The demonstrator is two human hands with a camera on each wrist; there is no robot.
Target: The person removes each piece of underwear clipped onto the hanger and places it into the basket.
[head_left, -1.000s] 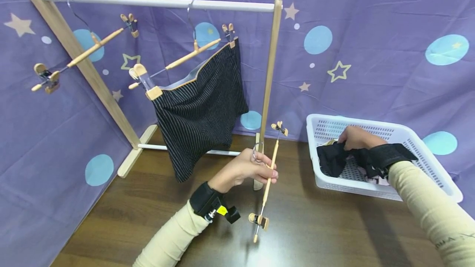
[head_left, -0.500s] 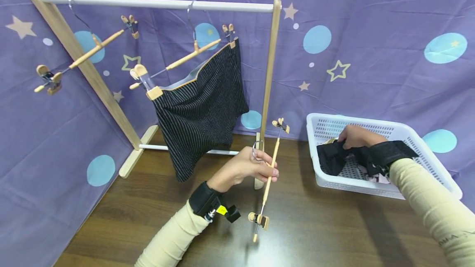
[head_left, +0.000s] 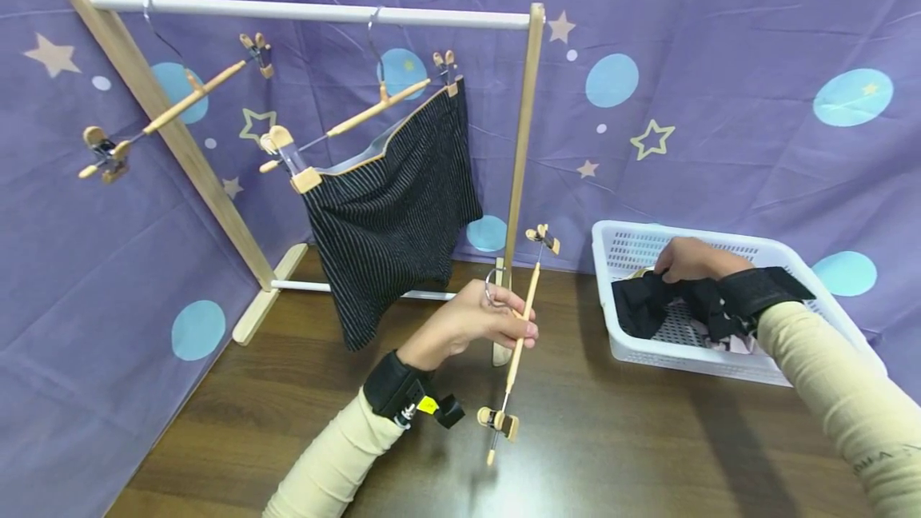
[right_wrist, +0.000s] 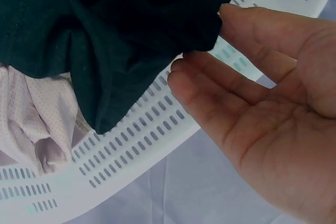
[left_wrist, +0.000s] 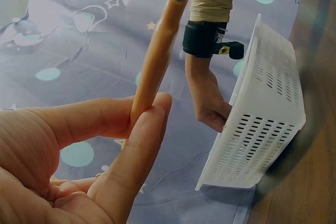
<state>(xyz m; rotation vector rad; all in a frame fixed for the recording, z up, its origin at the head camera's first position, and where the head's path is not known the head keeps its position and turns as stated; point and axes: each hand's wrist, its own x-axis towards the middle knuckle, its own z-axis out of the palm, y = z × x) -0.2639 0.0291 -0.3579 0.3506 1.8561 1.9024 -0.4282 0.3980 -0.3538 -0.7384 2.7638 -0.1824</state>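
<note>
My left hand holds a wooden clip hanger upright over the table, in front of the rack's right post. In the left wrist view the thumb and fingers pinch the hanger's bar. My right hand reaches into the white basket and pinches a black garment. Seen from the right wrist, the thumb and fingertips close on the edge of that black cloth, which lies over a pale pink piece.
A wooden rack with a white rail stands at the back left. Black striped shorts hang clipped on one hanger. An empty clip hanger hangs to their left. Purple star-print cloth lines the back and left side. The table is dark wood.
The left hand and its hanger have risen slightly. The right hand stays in the basket on the black garment, hardly moved.
</note>
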